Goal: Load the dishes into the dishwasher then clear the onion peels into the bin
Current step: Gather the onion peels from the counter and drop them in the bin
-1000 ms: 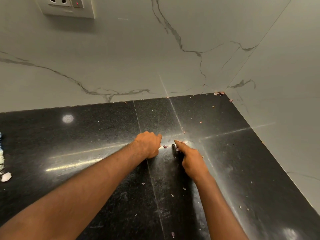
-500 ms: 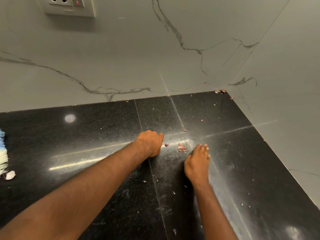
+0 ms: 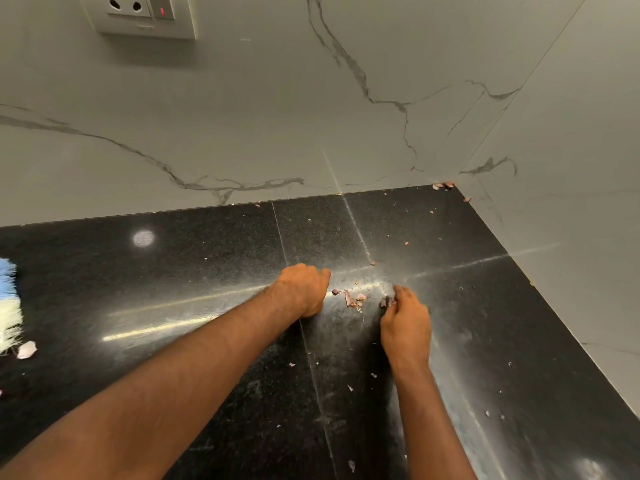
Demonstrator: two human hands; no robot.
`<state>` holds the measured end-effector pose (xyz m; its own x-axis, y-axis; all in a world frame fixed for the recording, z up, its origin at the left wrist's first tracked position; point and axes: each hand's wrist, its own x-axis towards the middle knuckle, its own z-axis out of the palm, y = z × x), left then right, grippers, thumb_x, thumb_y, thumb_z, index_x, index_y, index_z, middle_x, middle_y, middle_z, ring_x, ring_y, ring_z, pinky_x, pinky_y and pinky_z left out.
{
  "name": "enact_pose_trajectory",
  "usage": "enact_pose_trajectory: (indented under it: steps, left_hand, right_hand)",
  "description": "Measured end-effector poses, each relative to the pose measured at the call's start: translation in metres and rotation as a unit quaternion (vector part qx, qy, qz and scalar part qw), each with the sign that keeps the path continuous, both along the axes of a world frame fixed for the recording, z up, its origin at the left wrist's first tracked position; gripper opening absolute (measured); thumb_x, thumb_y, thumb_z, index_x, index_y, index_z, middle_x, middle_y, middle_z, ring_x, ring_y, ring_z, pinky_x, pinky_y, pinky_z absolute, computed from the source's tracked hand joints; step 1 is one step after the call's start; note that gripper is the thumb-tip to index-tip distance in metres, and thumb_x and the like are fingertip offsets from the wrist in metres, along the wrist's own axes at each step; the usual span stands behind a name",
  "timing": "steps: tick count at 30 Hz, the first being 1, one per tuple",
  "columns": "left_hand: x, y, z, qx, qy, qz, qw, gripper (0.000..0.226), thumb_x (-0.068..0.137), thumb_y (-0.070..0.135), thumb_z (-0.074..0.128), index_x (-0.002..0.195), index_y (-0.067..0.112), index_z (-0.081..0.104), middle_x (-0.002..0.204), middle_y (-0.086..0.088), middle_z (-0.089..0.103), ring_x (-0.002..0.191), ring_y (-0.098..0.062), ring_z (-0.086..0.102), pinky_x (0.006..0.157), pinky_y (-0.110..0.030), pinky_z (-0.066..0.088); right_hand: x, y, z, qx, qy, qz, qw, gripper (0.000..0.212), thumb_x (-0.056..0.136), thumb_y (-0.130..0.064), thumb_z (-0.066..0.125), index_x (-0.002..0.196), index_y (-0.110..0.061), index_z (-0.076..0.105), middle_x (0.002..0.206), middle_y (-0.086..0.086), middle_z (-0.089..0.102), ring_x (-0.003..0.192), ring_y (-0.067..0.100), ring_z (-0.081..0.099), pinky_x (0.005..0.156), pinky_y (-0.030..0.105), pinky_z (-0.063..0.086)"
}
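Note:
Small purple and pink onion peels (image 3: 353, 299) lie in a loose heap on the black granite counter (image 3: 207, 265), between my two hands. My left hand (image 3: 304, 289) rests on the counter as a closed fist just left of the heap; whatever is inside it is hidden. To the right of the heap, my right hand (image 3: 406, 323) has its fingertips curled down and pinches a dark purple peel scrap (image 3: 385, 301) against the counter. No dishes, dishwasher or bin are in view.
Tiny peel bits are scattered over the counter, some in the back right corner (image 3: 443, 185) and one near the front (image 3: 351, 465). A larger pale peel (image 3: 27, 349) lies by a blue and white brush (image 3: 7, 306) at the left edge. Marble walls close the back and right.
My right hand drew back to the right from the middle, uncovering the heap, then curled its fingertips onto a scrap. The left fist stayed put.

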<state>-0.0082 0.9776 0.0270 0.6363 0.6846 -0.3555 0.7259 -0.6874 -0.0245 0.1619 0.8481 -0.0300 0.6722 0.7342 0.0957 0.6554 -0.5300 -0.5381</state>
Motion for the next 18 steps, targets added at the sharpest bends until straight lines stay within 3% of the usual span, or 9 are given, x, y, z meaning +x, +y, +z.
enact_pose_trajectory:
  steps: [2,4,5,7,9,11,14,16,18]
  left_hand:
    - [0.000,-0.001,0.001,0.005,0.002,-0.005,1.000,0.034,0.107,0.028,0.048,0.137,0.011,0.046,0.119,-0.013,0.065,0.109,-0.031,0.062,0.082,-0.042,0.049]
    - [0.001,-0.002,0.001,0.006,0.006,-0.007,1.000,0.034,0.107,0.027,0.048,0.136,0.010,0.046,0.121,-0.013,0.065,0.110,-0.031,0.062,0.084,-0.042,0.050]
    - [0.002,-0.002,0.001,0.006,0.007,-0.005,1.000,0.034,0.107,0.027,0.048,0.136,0.011,0.046,0.122,-0.013,0.065,0.111,-0.031,0.062,0.084,-0.042,0.050]
    - [0.003,-0.003,0.001,0.008,0.008,-0.004,1.000,0.034,0.107,0.028,0.050,0.136,0.011,0.046,0.122,-0.012,0.065,0.111,-0.031,0.062,0.082,-0.041,0.049]
    - [0.003,-0.004,0.001,0.008,0.006,-0.005,1.000,0.034,0.106,0.027,0.051,0.136,0.011,0.046,0.120,-0.012,0.066,0.109,-0.030,0.062,0.080,-0.041,0.047]
    - [0.001,-0.004,0.000,0.009,0.005,-0.009,1.000,0.034,0.106,0.026,0.050,0.136,0.011,0.046,0.118,-0.012,0.065,0.103,-0.028,0.061,0.079,-0.040,0.046]
    - [-0.001,-0.004,0.001,0.014,0.007,-0.010,1.000,0.034,0.106,0.026,0.049,0.137,0.010,0.045,0.120,-0.013,0.065,0.107,-0.029,0.061,0.079,-0.040,0.046]
    - [0.000,-0.005,0.003,0.018,0.011,-0.013,1.000,0.035,0.106,0.026,0.050,0.137,0.010,0.045,0.122,-0.014,0.065,0.111,-0.031,0.062,0.080,-0.041,0.046]
    - [0.002,-0.007,0.004,0.016,0.016,-0.016,1.000,0.035,0.105,0.025,0.051,0.137,0.010,0.045,0.124,-0.014,0.064,0.114,-0.031,0.061,0.083,-0.041,0.047]
  right_hand:
    - [-0.009,0.000,-0.007,-0.134,0.006,0.010,0.991,0.054,0.102,-0.012,0.042,0.155,-0.002,0.037,0.165,0.021,0.031,0.154,0.036,0.027,0.129,0.048,0.019]
    - [-0.025,-0.003,-0.011,-0.158,0.040,0.080,0.983,0.068,0.101,-0.006,0.038,0.164,-0.002,0.013,0.173,0.019,0.005,0.161,0.031,0.002,0.130,0.042,-0.002]
    - [-0.034,-0.005,-0.009,-0.129,0.076,0.122,0.981,0.071,0.099,-0.002,0.037,0.166,-0.007,0.011,0.174,0.014,0.007,0.161,0.027,0.003,0.131,0.040,-0.001]
    - [-0.043,-0.008,0.000,-0.049,0.160,0.158,0.973,0.074,0.098,0.004,0.038,0.166,-0.024,0.024,0.162,-0.001,0.038,0.149,0.019,0.035,0.127,0.034,0.024]
    - [-0.044,-0.008,0.008,0.025,0.177,0.113,0.977,0.073,0.097,0.007,0.043,0.158,-0.034,0.042,0.131,-0.009,0.058,0.116,0.008,0.056,0.107,0.025,0.044]
    - [-0.038,-0.008,0.008,0.090,0.146,0.047,0.984,0.065,0.097,0.006,0.050,0.149,-0.032,0.055,0.124,-0.002,0.070,0.104,0.014,0.066,0.100,0.029,0.052]
    - [-0.023,-0.008,0.009,0.062,0.123,-0.014,0.990,0.072,0.093,0.011,0.049,0.154,-0.028,0.050,0.143,0.011,0.063,0.127,0.028,0.062,0.110,0.043,0.050]
    - [-0.023,-0.010,0.013,0.020,0.159,0.001,0.987,0.087,0.089,0.017,0.047,0.161,-0.033,0.037,0.152,0.006,0.055,0.133,0.024,0.057,0.114,0.034,0.044]
    - [-0.025,-0.014,0.014,0.045,0.186,0.032,0.981,0.088,0.091,0.016,0.054,0.158,-0.038,0.040,0.141,-0.002,0.065,0.111,0.009,0.067,0.100,0.021,0.048]
